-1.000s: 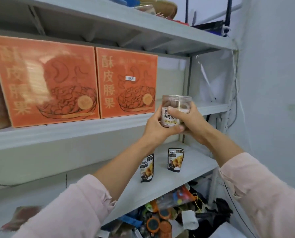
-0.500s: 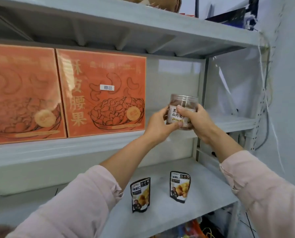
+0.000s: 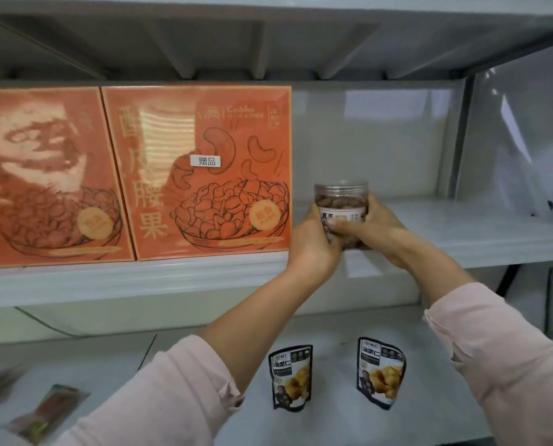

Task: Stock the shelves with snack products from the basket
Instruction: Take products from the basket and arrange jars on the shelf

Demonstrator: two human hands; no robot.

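Note:
A clear round snack jar (image 3: 341, 201) with a white label and brown snacks inside stands upright at the front of the middle shelf (image 3: 461, 239), just right of the orange boxes. My left hand (image 3: 312, 243) grips its left side and my right hand (image 3: 376, 230) grips its right side, a finger of the right hand lying across the label. The jar's base is hidden by my fingers, so I cannot tell whether it rests on the shelf. The basket is out of view.
Two large orange cashew boxes (image 3: 201, 172) fill the middle shelf's left part. On the lower shelf (image 3: 429, 423) stand two small black pouches (image 3: 290, 378) (image 3: 381, 371), with flat packets (image 3: 46, 410) at the left. The top shelf's underside (image 3: 268, 43) hangs overhead.
Both hands carried the jar forward and down from the air onto the front of the middle shelf beside the right orange box. The view moved closer and rose.

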